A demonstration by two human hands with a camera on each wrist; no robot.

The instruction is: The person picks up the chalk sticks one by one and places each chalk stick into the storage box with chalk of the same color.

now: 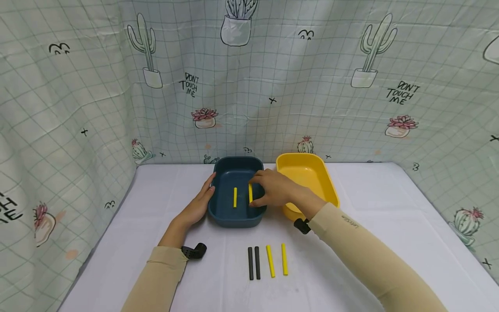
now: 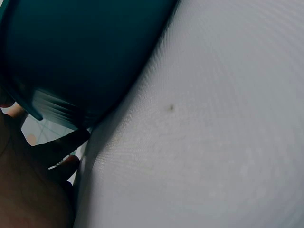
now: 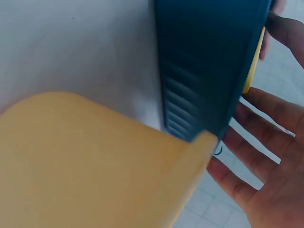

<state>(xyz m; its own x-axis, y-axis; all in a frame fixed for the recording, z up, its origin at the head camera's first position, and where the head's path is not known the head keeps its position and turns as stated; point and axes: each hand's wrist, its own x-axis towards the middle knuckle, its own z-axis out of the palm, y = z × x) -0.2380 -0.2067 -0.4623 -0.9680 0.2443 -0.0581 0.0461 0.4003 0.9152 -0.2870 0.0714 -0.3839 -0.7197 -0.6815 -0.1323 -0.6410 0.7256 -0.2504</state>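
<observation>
A dark blue plastic bin (image 1: 237, 222) stands on the table, with one yellow stick (image 1: 235, 197) lying inside it. My right hand (image 1: 274, 188) reaches over the bin's right side and pinches a second yellow stick (image 1: 251, 194) lengthwise, thumb at the near end and a fingertip at the far end. That held stick (image 3: 254, 61) shows just past the bin's rim in the right wrist view. Along the bin's left wall rests my left hand (image 1: 196, 207), its fingers extended against the side. In the left wrist view its fingers (image 2: 61, 147) are beside the bin's wall.
A yellow bin (image 1: 330, 184) stands right of the blue one, under my right forearm. In front of the bins, two black sticks (image 1: 251, 263) and two yellow sticks (image 1: 284, 259) lie in a row on the white tablecloth (image 1: 370, 216). A patterned curtain (image 1: 249, 95) hangs behind the table.
</observation>
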